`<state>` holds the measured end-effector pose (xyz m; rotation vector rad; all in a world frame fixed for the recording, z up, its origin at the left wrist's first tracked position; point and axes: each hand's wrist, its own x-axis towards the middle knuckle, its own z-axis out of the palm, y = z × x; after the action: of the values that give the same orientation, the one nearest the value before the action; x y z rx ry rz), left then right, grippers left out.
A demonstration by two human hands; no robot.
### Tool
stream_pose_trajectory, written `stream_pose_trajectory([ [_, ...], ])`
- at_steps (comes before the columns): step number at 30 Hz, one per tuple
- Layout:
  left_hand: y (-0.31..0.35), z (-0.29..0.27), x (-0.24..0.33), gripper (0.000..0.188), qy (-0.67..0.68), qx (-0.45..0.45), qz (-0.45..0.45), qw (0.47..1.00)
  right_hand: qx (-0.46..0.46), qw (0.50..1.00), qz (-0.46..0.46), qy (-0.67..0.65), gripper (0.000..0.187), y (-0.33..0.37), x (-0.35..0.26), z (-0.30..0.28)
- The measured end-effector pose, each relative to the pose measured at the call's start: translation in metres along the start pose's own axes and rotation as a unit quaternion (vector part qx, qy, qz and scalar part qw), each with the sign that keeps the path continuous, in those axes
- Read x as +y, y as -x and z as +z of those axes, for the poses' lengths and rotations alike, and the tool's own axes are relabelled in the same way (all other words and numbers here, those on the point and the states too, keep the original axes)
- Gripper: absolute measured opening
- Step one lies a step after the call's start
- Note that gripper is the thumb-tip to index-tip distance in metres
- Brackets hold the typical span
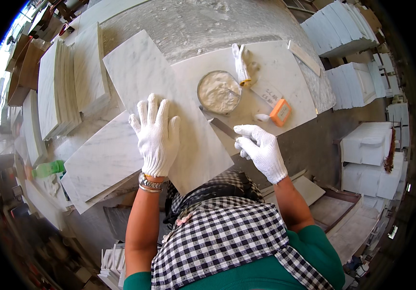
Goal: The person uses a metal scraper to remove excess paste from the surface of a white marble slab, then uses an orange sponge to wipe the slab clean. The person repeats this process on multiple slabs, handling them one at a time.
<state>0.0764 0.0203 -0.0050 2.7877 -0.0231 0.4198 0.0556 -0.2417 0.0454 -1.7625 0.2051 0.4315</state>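
Pale marble slab, veined grey, lies slantwise in front of person, near corner close to checked apron. Left hand, gloved, rests palm down on slab, fingers spread. Right hand, gloved, pinches flat blade between thumb and fingers; blade tip at slab's right edge, contact unclear. Beyond blade: round bowl of white paste. Farther right: loose glove, orange box. Far left: upright slabs.
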Motion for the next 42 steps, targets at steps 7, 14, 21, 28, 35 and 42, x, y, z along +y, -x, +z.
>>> stream_pose_trajectory([
  [7,0.008,-0.002,0.004,0.056,-0.021,-0.011,0.005,1.000,-0.010,0.997,-0.057,0.044,0.028,0.002,-0.001,0.000],
  [14,0.030,-0.010,0.026,0.080,-0.011,-0.084,0.013,0.996,0.016,0.992,-0.106,0.072,0.025,-0.003,0.004,-0.007],
  [21,-0.007,-0.008,0.042,0.078,-0.029,-0.083,-0.016,0.996,0.102,0.994,-0.017,0.040,0.025,-0.035,0.026,-0.018],
  [28,0.014,0.001,0.021,0.064,-0.060,-0.057,-0.033,0.996,0.139,0.989,0.058,0.014,0.026,-0.062,0.067,-0.018],
  [35,0.020,-0.002,0.018,0.061,-0.063,-0.067,-0.036,0.995,0.142,0.988,0.049,0.027,0.026,-0.074,0.066,-0.013],
  [42,0.018,-0.003,0.019,0.059,-0.058,-0.054,-0.030,0.996,0.139,0.990,0.036,0.020,0.026,-0.066,0.062,-0.019],
])
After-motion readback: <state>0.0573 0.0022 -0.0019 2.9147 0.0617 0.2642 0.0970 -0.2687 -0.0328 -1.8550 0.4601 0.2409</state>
